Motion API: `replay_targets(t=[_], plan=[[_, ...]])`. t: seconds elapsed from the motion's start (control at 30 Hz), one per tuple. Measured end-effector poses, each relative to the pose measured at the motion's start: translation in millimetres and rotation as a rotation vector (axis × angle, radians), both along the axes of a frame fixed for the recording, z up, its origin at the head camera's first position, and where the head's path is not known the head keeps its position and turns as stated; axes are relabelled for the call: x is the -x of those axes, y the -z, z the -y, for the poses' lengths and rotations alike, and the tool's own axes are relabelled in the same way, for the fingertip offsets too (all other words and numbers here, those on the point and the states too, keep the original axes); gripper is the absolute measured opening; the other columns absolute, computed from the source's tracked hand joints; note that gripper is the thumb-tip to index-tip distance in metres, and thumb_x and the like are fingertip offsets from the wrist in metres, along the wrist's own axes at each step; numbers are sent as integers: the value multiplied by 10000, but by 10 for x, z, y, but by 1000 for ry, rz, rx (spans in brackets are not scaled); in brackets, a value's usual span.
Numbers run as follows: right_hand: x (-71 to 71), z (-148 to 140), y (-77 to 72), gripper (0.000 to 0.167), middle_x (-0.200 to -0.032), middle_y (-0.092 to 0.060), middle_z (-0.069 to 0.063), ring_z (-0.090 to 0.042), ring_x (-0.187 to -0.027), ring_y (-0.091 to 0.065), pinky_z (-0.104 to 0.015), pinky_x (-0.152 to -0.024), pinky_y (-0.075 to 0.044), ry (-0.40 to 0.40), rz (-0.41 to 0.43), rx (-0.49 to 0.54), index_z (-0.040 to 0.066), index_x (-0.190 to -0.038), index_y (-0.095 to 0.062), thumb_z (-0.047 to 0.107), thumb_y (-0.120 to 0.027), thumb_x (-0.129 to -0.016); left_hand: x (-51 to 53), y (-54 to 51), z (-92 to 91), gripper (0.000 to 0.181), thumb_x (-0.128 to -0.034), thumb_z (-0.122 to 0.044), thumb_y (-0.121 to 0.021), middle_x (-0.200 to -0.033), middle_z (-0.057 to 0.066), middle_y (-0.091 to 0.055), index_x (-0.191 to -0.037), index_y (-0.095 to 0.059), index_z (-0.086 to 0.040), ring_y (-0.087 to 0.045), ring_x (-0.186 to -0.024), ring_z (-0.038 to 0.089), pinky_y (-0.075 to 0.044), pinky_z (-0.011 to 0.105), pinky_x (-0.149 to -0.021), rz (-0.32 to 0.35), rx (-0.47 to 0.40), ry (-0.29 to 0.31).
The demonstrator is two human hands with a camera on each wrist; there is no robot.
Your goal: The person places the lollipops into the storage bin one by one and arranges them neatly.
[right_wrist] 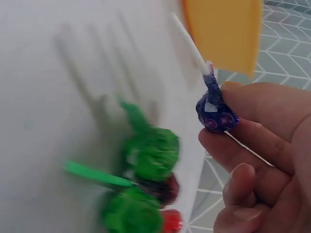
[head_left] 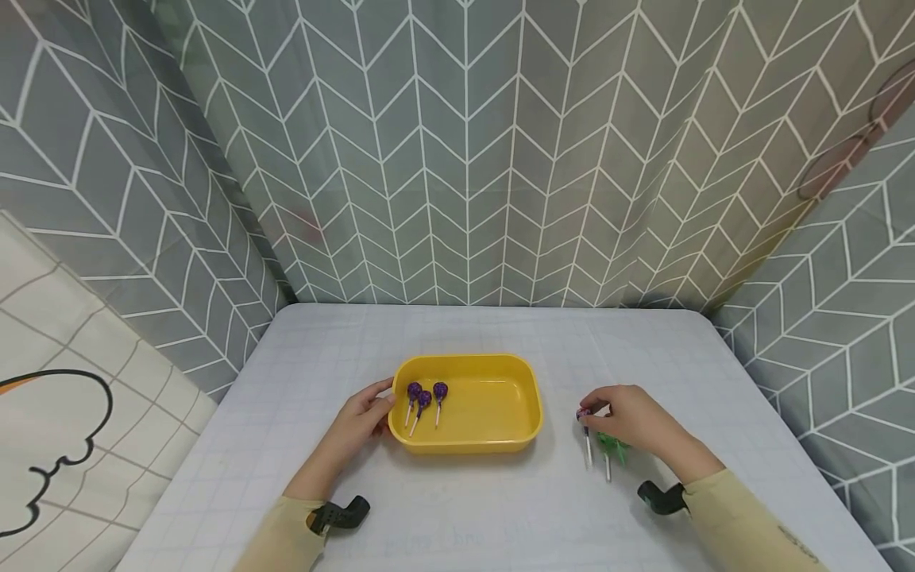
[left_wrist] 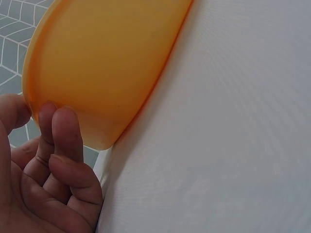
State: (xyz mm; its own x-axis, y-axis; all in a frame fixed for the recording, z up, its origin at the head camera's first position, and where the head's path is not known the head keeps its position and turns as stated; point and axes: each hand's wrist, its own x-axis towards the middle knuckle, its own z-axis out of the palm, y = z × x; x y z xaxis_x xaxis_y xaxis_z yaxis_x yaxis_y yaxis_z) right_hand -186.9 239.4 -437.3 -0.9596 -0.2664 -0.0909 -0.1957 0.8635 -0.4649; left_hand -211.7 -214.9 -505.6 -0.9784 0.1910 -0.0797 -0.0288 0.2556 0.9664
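My right hand (head_left: 636, 417) pinches a purple-wrapped lollipop (right_wrist: 216, 109) by its round head, between thumb and fingertips, the white stick pointing away from the palm. Close under that hand are green-wrapped lollipops (right_wrist: 153, 153), with a dark one (right_wrist: 167, 189) and a red one (right_wrist: 172, 221) partly hidden among them. My left hand (head_left: 364, 415) grips the left end of a yellow tray (head_left: 472, 446), thumb and fingers at its rim. Inside the tray, at its left side, lie three purple lollipops (head_left: 425, 399) with white sticks.
The tray stands mid-table on a white cloth (head_left: 457, 516). Grey patterned curtains (head_left: 465, 159) rise behind the table and at its sides. A black wrist camera mount (head_left: 341, 515) is strapped to the left wrist, another mount (head_left: 661, 498) to the right.
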Motion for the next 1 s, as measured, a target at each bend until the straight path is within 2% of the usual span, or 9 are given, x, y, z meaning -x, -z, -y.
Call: replay_targets(t=[0.33, 0.5, 1.0], plan=[[95, 44, -201, 350, -1032, -691, 1, -163, -634, -512, -279, -527, -456, 40, -35, 71, 113, -1166, -715, 324, -748, -889, -6, -4, -4, 526, -987, -451, -579, -875, 110, -679, -1446, -493, -208, -587, -719, 259, -497, 325, -628, -1, 6, -4], [142, 71, -241, 330, -1028, -694, 13, -177, -708, -484, -280, -527, -440, 29, -66, 62, 139, -1148, -727, 344, -743, -891, -3, 0, -3, 521, -988, -439, -584, -858, 112, -675, -1443, -496, -202, -585, -712, 256, -492, 324, -622, 1, 2, -8], [217, 154, -336, 316, -1021, -700, 32, -189, -760, -486, -296, -564, -445, 10, -134, 48, 156, -1148, -729, 338, -744, -890, 10, 28, 1, 530, -979, -461, -588, -857, 116, -677, -1444, -496, -221, -585, -710, 261, -490, 325, -624, 1, 1, -9]])
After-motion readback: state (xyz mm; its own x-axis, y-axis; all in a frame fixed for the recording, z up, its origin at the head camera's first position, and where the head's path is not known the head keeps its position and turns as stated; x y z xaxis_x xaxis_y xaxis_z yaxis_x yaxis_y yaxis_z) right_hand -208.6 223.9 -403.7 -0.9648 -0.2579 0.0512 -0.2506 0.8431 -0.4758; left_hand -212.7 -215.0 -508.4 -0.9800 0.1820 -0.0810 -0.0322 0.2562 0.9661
